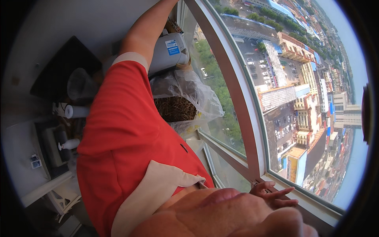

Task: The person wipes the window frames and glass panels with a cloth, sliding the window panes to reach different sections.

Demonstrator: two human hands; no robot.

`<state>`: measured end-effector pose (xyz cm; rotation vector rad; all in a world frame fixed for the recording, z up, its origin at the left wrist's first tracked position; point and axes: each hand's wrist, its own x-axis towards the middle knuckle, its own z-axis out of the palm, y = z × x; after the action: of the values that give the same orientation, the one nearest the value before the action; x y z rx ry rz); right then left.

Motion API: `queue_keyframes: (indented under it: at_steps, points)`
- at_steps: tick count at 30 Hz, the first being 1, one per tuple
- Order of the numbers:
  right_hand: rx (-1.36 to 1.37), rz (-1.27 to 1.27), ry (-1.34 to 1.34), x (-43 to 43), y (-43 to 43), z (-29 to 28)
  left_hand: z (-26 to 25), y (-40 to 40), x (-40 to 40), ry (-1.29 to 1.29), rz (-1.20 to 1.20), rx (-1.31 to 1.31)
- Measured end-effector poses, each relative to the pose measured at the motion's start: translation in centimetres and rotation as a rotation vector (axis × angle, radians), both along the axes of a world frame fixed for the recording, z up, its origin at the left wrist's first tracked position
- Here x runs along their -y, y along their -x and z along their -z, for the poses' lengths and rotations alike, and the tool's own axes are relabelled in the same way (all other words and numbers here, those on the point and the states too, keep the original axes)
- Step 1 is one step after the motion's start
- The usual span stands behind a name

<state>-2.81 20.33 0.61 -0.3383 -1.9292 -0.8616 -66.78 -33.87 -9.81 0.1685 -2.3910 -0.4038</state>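
Note:
My left hand is out of view; the bare left arm runs past the top edge from a red sleeve. My right hand [274, 194] shows beyond the face at the lower right, fingers spread. It lies against or just in front of the window frame [299, 203]; contact cannot be told, and its palm is partly hidden. Near the window, beside the chest, a crumpled clear plastic bag [204, 97] surrounds a dark, root-like fibrous mass [176, 109]. A grey plastic appliance or case [167, 50] with a blue-and-white sticker stands beside the bag, partly behind the arm.
A large window frame [237, 74] curves through the view, with buildings and parked cars far below outside. On the room side are a white pump bottle [71, 144], a white cylindrical container [77, 112], a dark panel [65, 68] and a white shelf-like edge [47, 188].

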Motion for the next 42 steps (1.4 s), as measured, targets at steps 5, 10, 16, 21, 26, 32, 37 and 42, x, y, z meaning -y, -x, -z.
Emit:
queue_keyframes:
  at_steps: [5, 10, 16, 21, 26, 32, 37, 42]
  points:
    - [0.033, -0.166, -0.05, -0.3, 0.8, -1.1, 0.3, -7.5, -4.9, 0.459, 0.109, -0.167]
    - [0.009, -0.168, -0.006, -0.1, 0.3, -0.1, -1.6, -22.5, -17.1, -0.177, 0.51, -0.457]
    - [0.026, -0.19, 0.063, -0.4, 0.3, 0.2, -3.2, -37.2, -27.3, -0.208, 0.782, -0.506]
    - [0.015, -0.192, 0.097, -0.4, 0.4, 0.3, -4.0, -47.2, -35.0, -0.27, 1.054, -0.361]
    - [0.012, -0.194, 0.142, -0.2, 0.4, 0.2, -4.3, -47.5, -35.2, -0.278, 1.141, -0.364]
    - [0.025, -0.159, 0.155, 0.2, 0.5, 0.3, -4.3, -34.4, -25.9, -0.33, 0.668, -0.187]
    - [0.031, -0.149, 0.164, 0.4, 0.6, 0.0, -2.9, -35.0, -27.1, -0.064, 0.643, -0.519]
    - [0.058, -0.124, 0.151, 0.0, 0.3, 0.2, -5.8, -39.5, -30.3, -0.206, 0.881, -0.496]
